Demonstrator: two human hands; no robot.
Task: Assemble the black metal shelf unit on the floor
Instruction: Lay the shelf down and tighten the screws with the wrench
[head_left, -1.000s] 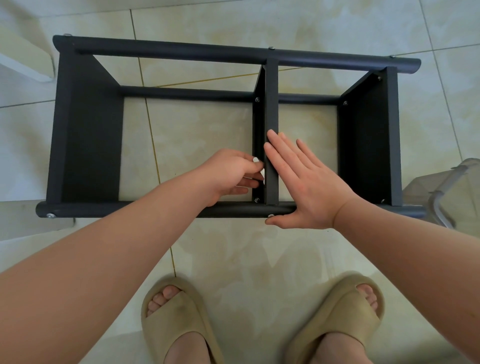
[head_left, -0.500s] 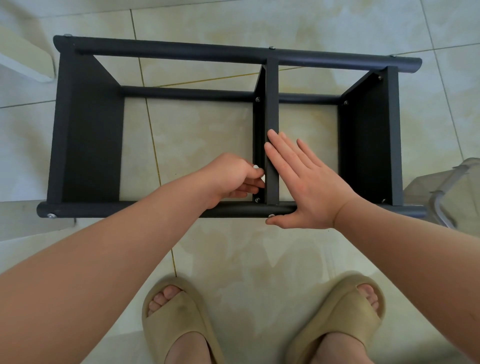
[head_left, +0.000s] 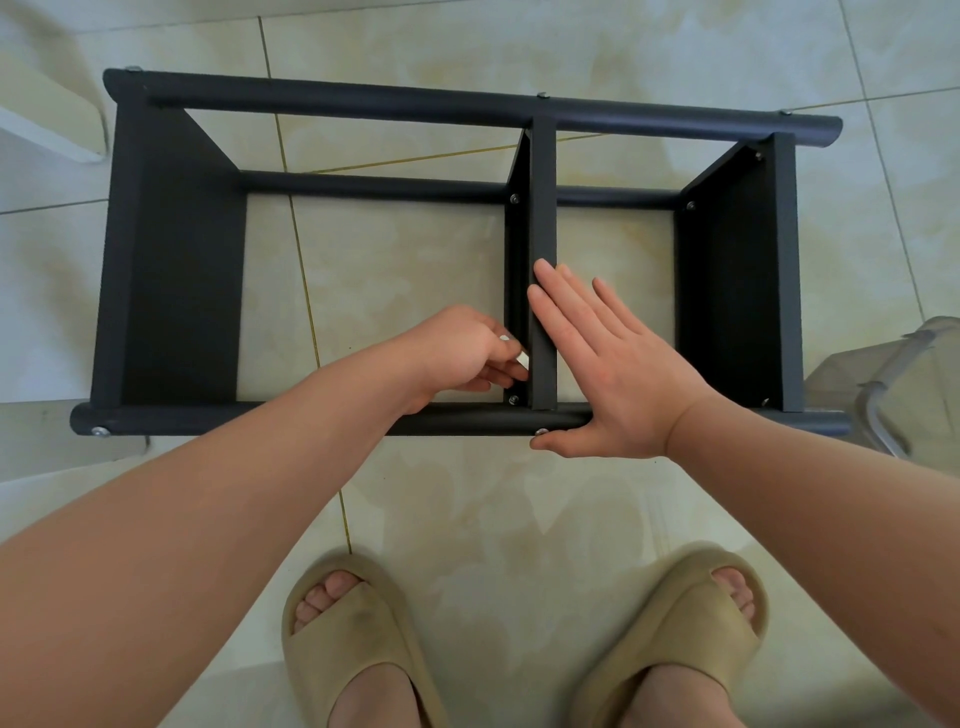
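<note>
No text, label, brand, number or sign can be read anywhere in this view from the head camera.

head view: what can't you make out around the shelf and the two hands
- Small white piece pinched in the left hand: head view, curled fingers cover most of it, so I cannot tell what it is.
- Front tube under the right hand: head view, the flat palm hides that stretch.
- Clear container: head view, cut off by the right edge.
- White object at upper left: head view, cut off by the left edge.
</note>
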